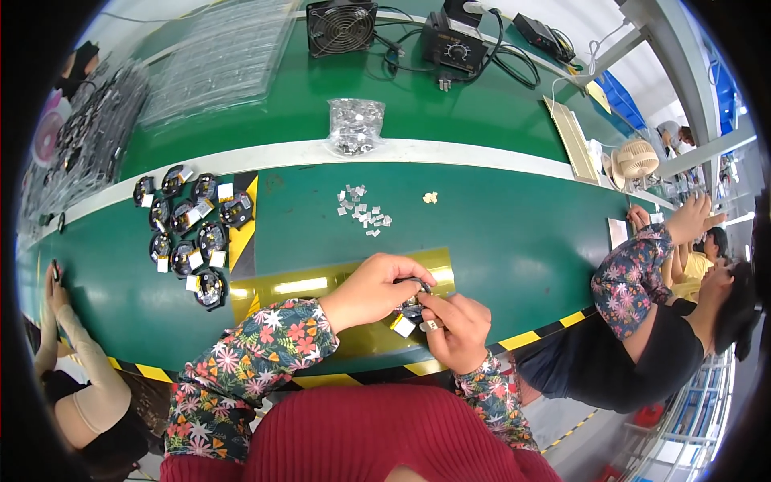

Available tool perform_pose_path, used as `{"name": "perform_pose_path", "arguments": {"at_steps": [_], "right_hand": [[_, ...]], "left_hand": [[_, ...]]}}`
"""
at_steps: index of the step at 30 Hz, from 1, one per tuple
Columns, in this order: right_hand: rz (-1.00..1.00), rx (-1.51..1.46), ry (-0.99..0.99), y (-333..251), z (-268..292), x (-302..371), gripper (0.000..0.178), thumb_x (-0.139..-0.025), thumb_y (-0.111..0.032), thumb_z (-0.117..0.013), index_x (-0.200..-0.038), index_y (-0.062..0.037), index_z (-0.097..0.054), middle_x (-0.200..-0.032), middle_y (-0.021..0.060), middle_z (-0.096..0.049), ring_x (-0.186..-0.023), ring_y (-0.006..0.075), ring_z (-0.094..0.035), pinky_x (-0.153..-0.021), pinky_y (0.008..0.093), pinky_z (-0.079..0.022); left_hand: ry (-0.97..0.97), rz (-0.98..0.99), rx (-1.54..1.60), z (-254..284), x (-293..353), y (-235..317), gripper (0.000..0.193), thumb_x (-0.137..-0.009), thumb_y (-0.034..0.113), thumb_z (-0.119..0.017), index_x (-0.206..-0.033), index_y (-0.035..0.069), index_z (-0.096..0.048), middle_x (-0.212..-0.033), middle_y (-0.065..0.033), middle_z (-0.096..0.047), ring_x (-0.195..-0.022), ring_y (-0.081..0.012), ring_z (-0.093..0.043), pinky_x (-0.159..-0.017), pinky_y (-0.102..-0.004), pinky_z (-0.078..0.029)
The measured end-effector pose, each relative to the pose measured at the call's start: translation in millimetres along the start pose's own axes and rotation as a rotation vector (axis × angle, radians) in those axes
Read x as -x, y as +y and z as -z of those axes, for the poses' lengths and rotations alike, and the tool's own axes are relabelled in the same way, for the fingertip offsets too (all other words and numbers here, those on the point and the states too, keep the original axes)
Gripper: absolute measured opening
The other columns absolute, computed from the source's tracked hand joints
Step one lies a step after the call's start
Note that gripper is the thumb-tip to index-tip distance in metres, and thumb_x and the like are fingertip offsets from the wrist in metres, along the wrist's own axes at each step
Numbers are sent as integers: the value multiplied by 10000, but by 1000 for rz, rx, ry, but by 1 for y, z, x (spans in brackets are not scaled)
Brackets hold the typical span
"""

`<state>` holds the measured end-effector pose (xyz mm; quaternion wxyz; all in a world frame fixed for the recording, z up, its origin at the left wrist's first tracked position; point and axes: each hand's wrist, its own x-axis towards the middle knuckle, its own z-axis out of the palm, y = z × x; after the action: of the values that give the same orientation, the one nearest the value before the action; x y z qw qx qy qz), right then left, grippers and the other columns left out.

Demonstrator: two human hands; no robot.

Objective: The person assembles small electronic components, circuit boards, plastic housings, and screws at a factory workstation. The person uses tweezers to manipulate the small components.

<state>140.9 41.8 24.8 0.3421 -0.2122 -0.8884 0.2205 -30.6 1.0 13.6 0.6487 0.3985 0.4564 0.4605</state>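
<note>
Black device, mostly hidden, pinched by curled left hand and curled right hand; fine details unclear

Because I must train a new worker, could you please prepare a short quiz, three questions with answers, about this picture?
1. True or false: the left hand and the right hand both touch the black part.

2. What colour is the translucent sheet on the table beneath the hands?
A. Red
B. Yellowish
C. Blue

3. Fill in: as seen by the person, the scattered silvery pieces lie to the ____ of the cream-coloured pieces.

Key: 1. True; 2. B; 3. left
</note>
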Motion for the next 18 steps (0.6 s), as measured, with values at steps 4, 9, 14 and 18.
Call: {"name": "perform_pose_path", "arguments": {"at_steps": [4, 9, 14, 18], "right_hand": [[-36, 60, 10, -4, 1, 0, 247, -669, -40, -650, -913, -68, -632, -555, 52, -448, -440, 219, -457, -419, 327, -361], [-63, 67, 25, -2, -1, 1, 248, -665, -48, -662, -911, -74, -636, -554, 52, -447, -443, 223, -462, -418, 335, -362], [-2, 155, -8, -3, 0, -1, 221, -657, -7, -640, -874, -45, -629, -585, 71, -490, -466, 226, -491, -434, 326, -377], [-10, 158, 22, -3, -4, -3, 223, -649, -10, -641, -868, -49, -631, -587, 69, -490, -472, 229, -494, -436, 330, -381]], "left_hand": [[3, -20, -35, 0, -1, 1, 227, -813, -40, -479, -1007, -26, -596, -922, -62, -618, -847, -92, -563, -746, -238, -462], [9, -76, -116, 0, 1, 1, 229, -797, -52, -494, -1003, -33, -593, -942, -63, -616, -865, -98, -566, -761, -241, -462], [18, -43, 33, -2, 0, -2, 211, -793, -44, -489, -974, -30, -597, -895, -57, -616, -821, -90, -565, -726, -232, -461], [37, -67, 54, 0, -3, -6, 198, -797, -37, -473, -954, -31, -593, -835, -44, -606, -765, -73, -553, -674, -221, -451]]}}
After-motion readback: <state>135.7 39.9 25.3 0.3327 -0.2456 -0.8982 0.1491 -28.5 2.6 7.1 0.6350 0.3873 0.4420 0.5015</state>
